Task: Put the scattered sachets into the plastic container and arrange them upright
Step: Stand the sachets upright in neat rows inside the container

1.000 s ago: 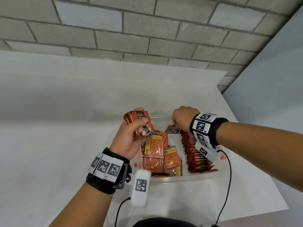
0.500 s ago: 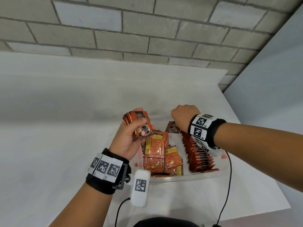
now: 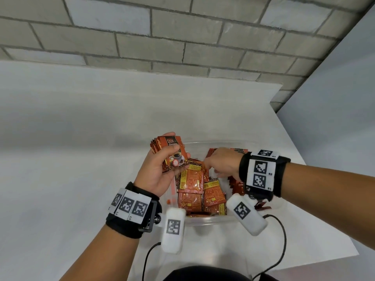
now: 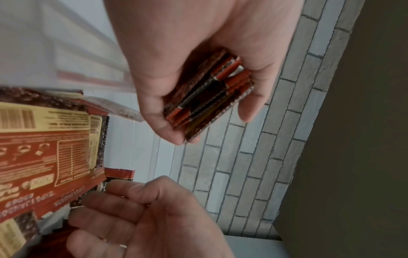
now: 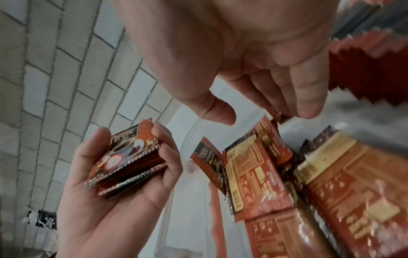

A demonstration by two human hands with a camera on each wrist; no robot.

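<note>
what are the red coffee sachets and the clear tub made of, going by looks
Red-brown coffee sachets: probably glossy foil-laminated film, judging by the sheen and zigzag crimped edges. Clear tub: seemingly smooth transparent plastic, since the sachets show through its wall.

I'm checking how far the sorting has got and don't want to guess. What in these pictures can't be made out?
- Count of the stack of sachets in the left hand: head view, thumb covers it; edges bunch together in the left wrist view.
- Whether the right hand grips a sachet: right wrist view, blurred.
- Upright row of sachets: head view, right wrist and its band hide most.
- Near right part of the plastic container: wrist camera covers it.
</note>
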